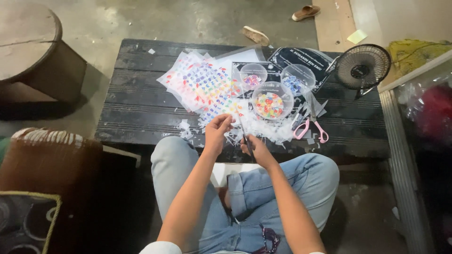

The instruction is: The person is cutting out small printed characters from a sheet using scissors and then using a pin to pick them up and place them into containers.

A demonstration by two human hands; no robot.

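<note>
Hands (235, 136) crowding table edge (141, 138)

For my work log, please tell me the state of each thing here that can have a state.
Left hand: pinching a small clear piece.
Right hand: gripping dark scissors.
Pink scissors: lying unused on the table.
Three clear bowls: uncovered, holding coloured pieces.
Fan: upright; running cannot be told.
</note>
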